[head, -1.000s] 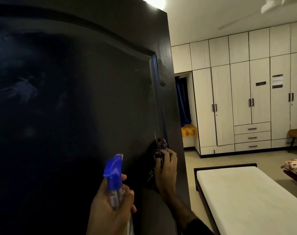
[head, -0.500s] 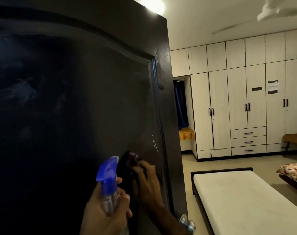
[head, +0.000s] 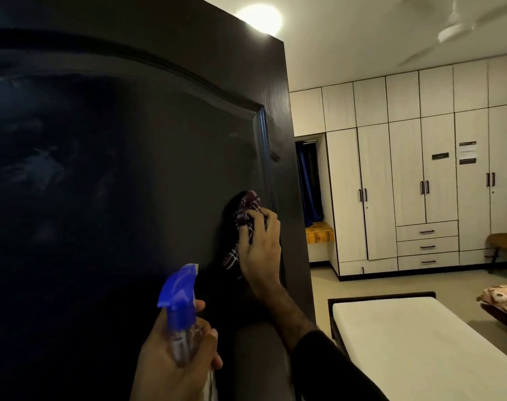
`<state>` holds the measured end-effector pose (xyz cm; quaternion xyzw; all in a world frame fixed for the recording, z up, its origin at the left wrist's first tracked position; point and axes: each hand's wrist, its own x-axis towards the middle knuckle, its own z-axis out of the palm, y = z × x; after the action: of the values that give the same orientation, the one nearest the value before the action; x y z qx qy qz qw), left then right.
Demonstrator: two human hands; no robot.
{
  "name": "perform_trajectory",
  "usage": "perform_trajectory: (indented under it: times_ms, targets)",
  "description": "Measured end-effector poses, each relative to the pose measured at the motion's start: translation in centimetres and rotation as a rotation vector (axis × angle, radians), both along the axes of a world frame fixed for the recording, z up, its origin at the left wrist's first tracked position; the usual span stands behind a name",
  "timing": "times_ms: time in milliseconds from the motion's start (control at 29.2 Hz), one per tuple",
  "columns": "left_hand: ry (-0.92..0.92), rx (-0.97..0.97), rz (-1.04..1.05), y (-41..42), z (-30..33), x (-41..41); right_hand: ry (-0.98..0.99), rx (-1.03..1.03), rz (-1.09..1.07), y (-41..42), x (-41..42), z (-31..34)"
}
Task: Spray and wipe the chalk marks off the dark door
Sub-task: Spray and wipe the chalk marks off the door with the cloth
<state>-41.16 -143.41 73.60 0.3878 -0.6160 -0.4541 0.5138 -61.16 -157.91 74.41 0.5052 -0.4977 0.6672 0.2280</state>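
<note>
Right hand at frame centre, pressing checked cloth against door beside its right edge. Left hand, lower centre, gripping spray bottle. Open floor right of door.

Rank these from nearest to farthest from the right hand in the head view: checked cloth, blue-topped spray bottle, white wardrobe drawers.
1. Checked maroon cloth, in the right hand, against the door.
2. Blue-topped clear spray bottle, lower left, in the left hand.
3. White wardrobe drawers, across the room, right.
</note>
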Motion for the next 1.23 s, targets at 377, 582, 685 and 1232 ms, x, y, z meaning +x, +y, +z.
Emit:
perform_trajectory:
  times_ms: [377,582,685,1232]
  targets:
    - [0.003,-0.029,0.067,0.4,-0.6,1.3,-0.547,0.182,-0.001,-0.4,-0.5,-12.6]
    - [0.002,-0.001,0.052,0.0,0.0,1.6,-0.462,0.096,0.017,-0.2,0.7,-6.9]
    - [-0.002,-0.013,0.049,0.0,0.7,1.7,-0.333,0.061,0.010,0.0,0.7,-3.2]
    - [0.035,-0.096,0.062,2.3,3.2,2.2,-0.732,0.354,0.047,1.6,1.9,-10.9]
